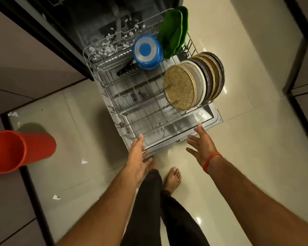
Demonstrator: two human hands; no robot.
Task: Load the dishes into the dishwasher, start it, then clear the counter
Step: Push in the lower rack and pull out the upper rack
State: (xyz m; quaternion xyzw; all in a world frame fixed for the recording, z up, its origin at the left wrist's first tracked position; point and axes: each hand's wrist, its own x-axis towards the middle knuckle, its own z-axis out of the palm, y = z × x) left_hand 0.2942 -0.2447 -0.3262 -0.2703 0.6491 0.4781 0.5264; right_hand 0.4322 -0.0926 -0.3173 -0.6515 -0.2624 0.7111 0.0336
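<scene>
Dishwasher (100, 23) open at frame top, one wire rack (114, 105) pulled out over the lowered door (194, 125). Rack's right side: about seven round plates (194, 82) upright on edge, exact count unclear; two green dishes (174, 31) behind; one blue bowl (148, 50) upside down, center. One red cup (16, 150) on bench, left edge. No readable writing. Left hand (138, 155) fingers straight, touching door's front left corner; right hand (201, 146) spread wide, holding nothing, just off door edge. Floor (247, 121) open on the right.

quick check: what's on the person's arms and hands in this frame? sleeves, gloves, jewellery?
Both forearms are bare, with no sleeves in view and no gloves. The right hand has a thin red-orange thread band round the wrist. The left hand and its wrist carry nothing. No rings show on the fingers.
</scene>
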